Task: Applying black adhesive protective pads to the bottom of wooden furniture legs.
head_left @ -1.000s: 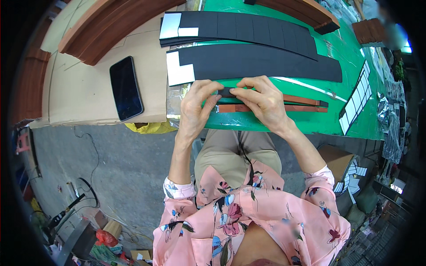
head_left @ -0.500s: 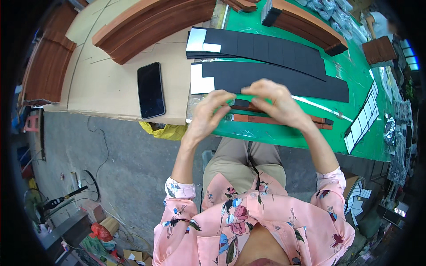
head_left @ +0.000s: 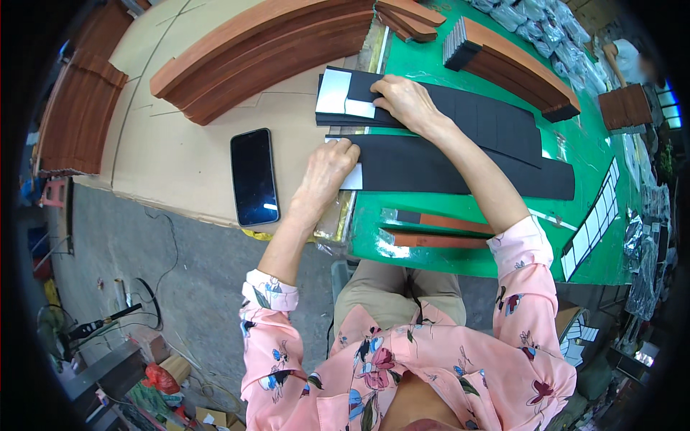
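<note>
Pressing flat, the left hand [head_left: 327,169] pins the near black strip [head_left: 460,169]; the right hand [head_left: 406,100] (grip open, at twelve o'clock) presses the far black strip [head_left: 496,126] on the green counter [head_left: 596,154].

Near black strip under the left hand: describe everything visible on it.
The near black strip is a long, flat, matte band, foam-like, slightly curved, lying on the green table. White backing shows at its left end, which overhangs onto cardboard. The left hand presses that end. The right forearm crosses above it. A second strip lies just beyond.
</note>
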`<state>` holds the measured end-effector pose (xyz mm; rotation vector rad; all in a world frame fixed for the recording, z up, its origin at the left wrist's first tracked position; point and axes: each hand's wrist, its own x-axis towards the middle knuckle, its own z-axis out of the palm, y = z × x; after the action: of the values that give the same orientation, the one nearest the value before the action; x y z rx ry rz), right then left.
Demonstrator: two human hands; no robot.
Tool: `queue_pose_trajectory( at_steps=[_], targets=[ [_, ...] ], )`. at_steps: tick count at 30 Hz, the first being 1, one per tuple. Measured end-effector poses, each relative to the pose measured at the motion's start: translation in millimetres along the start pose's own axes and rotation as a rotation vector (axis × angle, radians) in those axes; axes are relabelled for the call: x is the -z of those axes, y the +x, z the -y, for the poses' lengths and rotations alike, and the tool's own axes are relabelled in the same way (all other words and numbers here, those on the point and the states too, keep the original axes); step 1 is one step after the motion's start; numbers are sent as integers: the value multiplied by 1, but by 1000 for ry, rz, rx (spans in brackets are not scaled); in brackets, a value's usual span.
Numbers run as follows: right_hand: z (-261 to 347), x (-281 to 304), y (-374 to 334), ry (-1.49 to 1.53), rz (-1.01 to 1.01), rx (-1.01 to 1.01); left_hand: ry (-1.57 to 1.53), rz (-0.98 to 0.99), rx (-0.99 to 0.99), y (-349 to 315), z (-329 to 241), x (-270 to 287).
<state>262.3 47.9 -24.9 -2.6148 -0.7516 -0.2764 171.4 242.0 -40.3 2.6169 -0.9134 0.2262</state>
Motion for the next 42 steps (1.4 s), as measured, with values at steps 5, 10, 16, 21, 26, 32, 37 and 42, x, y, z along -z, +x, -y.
queue_pose_trajectory(
  at_steps=[5,10,16,21,26,32,37,42],
  targets=[
    [-6,-15,19,-148,91,85,149,112,-179,8,8,-8],
    [-5,-19,21,-322,131,253,293,36,-350,7,10,-7],
    [-4,-21,22,-383,143,358,277,-22,-360,9,16,-13],
    [-17,-12,35,-63,115,23,-278,82,18,9,27,1],
    [-44,8,26,856,201,-603,-1138,-111,764,1,15,8],
    [-8,87,-35,1119,147,-538,-1251,-356,689,-20,-36,43],
    [1,150,-147,1047,23,-608,-1318,-199,237,-41,-108,44],
    [-6,200,-265,867,-261,-756,-640,-59,-343,-37,-211,21]
  ],
)
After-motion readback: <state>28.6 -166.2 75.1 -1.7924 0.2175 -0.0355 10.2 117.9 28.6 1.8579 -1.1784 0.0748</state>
